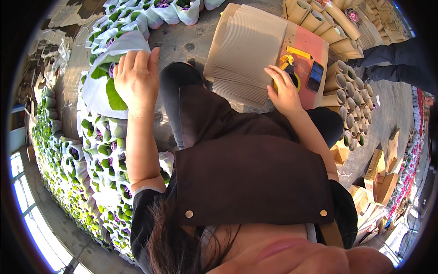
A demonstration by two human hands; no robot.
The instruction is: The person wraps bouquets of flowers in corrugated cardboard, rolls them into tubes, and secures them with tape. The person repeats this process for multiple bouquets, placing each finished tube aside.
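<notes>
My left hand (137, 73) is raised at the upper left, over a potted plant in a white paper-like sleeve (106, 92) with green leaves and a bit of purple flower; its fingertips are partly hidden, so a grip cannot be made out. Beside the right edge of a stack of corrugated cardboard sheets (249, 51) is my right hand (282, 89), fingers slightly spread. Partly behind it lies a yellow and black tape dispenser (286, 63). A yellow utility knife (298, 52) and a smartphone (315, 77) rest on the red board (308, 37).
Rolled cardboard tubes (352, 99) stand in rows at the right, with more cardboard sleeves (313, 20) above. Sleeved plants (106, 154) fill the left side. Another person's dark-trousered legs (393, 63) are at the upper right. Opened cardboard boxes (379, 181) lie lower right.
</notes>
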